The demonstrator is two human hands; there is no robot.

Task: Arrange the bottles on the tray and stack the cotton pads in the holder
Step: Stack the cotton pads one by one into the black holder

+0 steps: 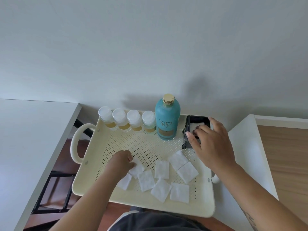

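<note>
A cream perforated tray point(93, 174) holds several small clear bottles with white caps point(120, 120) in a row along its far edge. A tall teal bottle with a gold cap point(167, 117) stands to their right. A black holder point(195, 129) sits at the tray's far right corner with a white pad inside. My right hand point(211, 144) grips the holder's front, fingers reaching over its rim. Several square white cotton pads point(161, 169) lie scattered on the tray's near half. My left hand point(122, 164) pinches one pad point(137, 168) at the left of the group.
A white table surface point(33, 139) lies to the left and a white surface point(246, 155) to the right of the tray. The pale wall rises right behind the bottles. Dark wooden floor and a black frame point(55, 189) show below the tray's left handle point(78, 142).
</note>
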